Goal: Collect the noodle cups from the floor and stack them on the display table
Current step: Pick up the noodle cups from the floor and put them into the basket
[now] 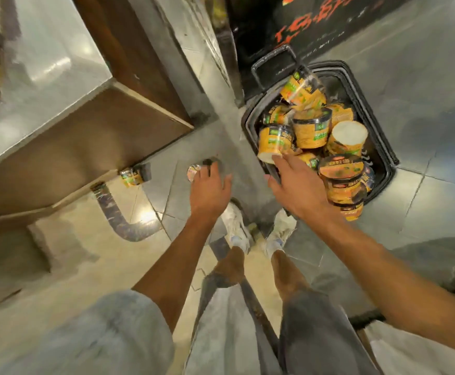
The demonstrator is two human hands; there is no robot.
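Observation:
Several yellow noodle cups [309,131] lie piled in a black basket [361,85] on the floor at the right. A short stack of cups [341,182] leans at the basket's near corner. One cup [193,173] lies on the floor tiles, and another cup [131,177] sits under the edge of the display table [45,77] at the left. My left hand [210,190] reaches down right beside the loose floor cup; I cannot tell if it touches it. My right hand [294,185] hovers over the basket's near rim, fingers straight, fingertips at the bottom of a tipped cup [271,143].
The table has a metal top and brown wooden sides. A curved metal pipe [118,220] runs along the floor below it. A black banner [315,25] stands behind the basket. My feet in white shoes [237,226] stand between table and basket.

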